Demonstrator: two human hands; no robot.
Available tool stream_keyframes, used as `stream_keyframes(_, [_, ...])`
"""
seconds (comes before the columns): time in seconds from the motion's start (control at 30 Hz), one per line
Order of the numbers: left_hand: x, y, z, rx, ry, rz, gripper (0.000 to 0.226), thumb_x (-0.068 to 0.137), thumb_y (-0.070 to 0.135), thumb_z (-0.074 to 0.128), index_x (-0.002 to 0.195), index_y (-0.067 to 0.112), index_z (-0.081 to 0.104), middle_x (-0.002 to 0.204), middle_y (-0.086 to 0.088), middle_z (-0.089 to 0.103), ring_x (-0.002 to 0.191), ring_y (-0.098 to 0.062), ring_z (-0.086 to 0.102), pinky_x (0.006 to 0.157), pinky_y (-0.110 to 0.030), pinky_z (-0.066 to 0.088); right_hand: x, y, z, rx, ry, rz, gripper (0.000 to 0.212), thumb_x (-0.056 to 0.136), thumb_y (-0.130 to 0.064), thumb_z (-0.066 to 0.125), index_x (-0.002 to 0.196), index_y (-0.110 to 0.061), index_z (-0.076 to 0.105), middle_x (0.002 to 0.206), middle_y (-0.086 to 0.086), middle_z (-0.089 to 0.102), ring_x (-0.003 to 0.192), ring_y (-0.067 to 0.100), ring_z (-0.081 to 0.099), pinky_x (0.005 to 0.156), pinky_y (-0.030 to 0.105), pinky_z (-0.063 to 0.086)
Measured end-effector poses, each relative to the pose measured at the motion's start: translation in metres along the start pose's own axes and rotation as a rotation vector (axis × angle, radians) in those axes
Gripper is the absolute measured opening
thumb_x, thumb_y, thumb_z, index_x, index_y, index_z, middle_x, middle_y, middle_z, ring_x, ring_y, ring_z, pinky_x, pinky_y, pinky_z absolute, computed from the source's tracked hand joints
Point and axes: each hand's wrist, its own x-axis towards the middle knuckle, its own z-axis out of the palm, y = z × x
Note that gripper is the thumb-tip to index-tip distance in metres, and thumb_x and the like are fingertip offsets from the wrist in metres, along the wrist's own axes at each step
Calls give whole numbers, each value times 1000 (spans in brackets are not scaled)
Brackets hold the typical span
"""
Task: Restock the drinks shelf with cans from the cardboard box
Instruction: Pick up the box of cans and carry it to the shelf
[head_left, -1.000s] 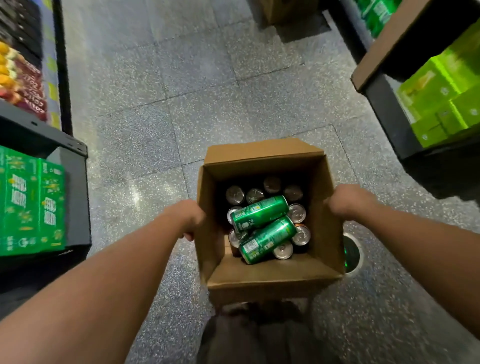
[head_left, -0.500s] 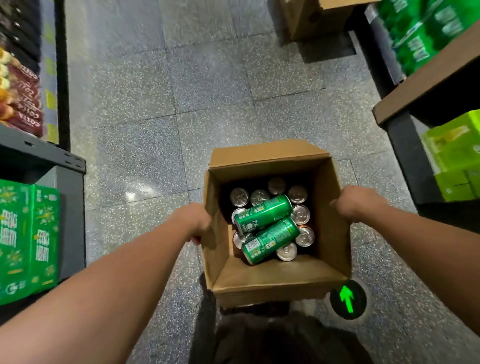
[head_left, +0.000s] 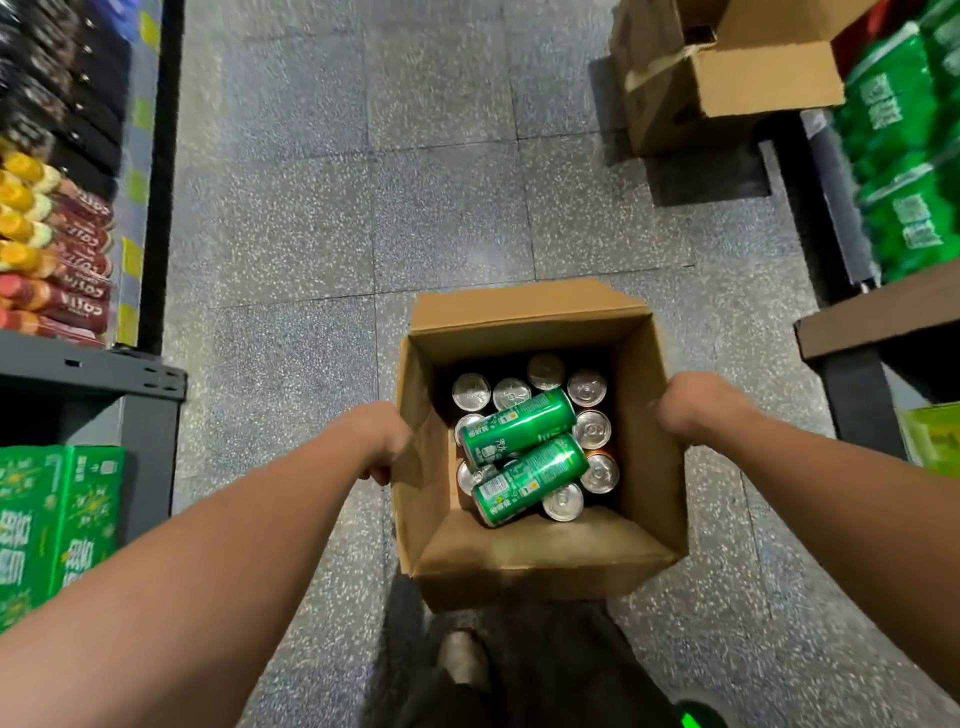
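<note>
I carry an open cardboard box (head_left: 540, 551) in front of me above the floor. My left hand (head_left: 382, 439) grips its left wall and my right hand (head_left: 691, 408) grips its right wall. Inside, several cans stand upright with silver tops (head_left: 587, 387) showing. Two green cans (head_left: 519, 428) lie on their sides across them. On the right, a shelf (head_left: 878, 317) holds green drink packs (head_left: 904, 156).
A grey shelf (head_left: 93, 371) on the left carries rows of bottles and green cartons (head_left: 52, 519) below. Another open cardboard box (head_left: 722, 78) stands on the floor at the far right. The speckled tile aisle runs ahead. My foot (head_left: 462, 660) shows under the box.
The floor and shelves have slid toward me as I walk down the aisle; the far box and green packs came into fuller view. Both hands keep the same hold on the box.
</note>
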Motion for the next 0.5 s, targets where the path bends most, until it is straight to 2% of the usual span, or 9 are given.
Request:
stream_keyframes(0.1, [17,16,-37,-54,16,-24,24,81,15,62,86,-6,72,66,-15,68,40,-19,53,48,-22,43,35,-18,-40,-21,19,-30,32,90,-27,52,114,-10,63,117,14,65,109,33,61,90,37,48])
stream_keyframes(0.17, [28,25,-64,-77,36,-38,24,85,14,58,82,-5,72,60,-13,67,40,-19,55,51,-25,46,56,-31,-65,-59,20,-50,30,89,-25,53,113,-10,63,117,14,65,108,33,61,87,36,48])
stream_keyframes(0.3, [54,40,-119,-85,55,-46,20,85,12,58,81,-3,72,62,-12,71,48,-19,64,56,-27,51,97,-62,-115,-72,18,-68,28,89,-25,52,109,-10,65,114,14,66,105,32,63,90,37,50])
stream_keyframes(0.4, [77,50,-163,-115,48,-51,25,88,16,54,72,1,66,46,-5,64,42,-17,58,52,-24,49,127,-86,-149,-97,27,-64,30,89,-25,53,113,-10,65,118,15,65,109,32,61,92,38,50])
stream_keyframes(0.5, [96,61,-210,-106,40,-35,22,84,14,55,77,0,71,50,-6,66,47,-18,62,60,-28,55,153,-108,-183,-84,43,-48,30,88,-26,55,113,-12,63,117,14,65,107,32,62,90,37,51])
